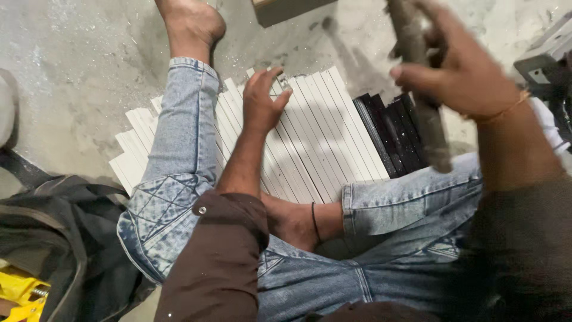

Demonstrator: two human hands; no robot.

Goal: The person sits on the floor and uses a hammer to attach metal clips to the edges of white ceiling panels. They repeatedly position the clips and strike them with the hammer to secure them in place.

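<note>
Tool (417,77) in right hand (465,77): motion-blurred, top cut by edge. White strips (322,143) partly hidden under legs.

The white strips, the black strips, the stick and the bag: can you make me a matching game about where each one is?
Things:
1. white strips
2. black strips
3. rough grey stick
4. dark bag

Places or states:
A. lying at the bottom left, beside a yellow tool
B. held up in the right hand
C. under the left hand, which rests on them
D. stacked just right of the white ones, on the concrete floor

Pairs: 1-C, 2-D, 3-B, 4-A
</note>
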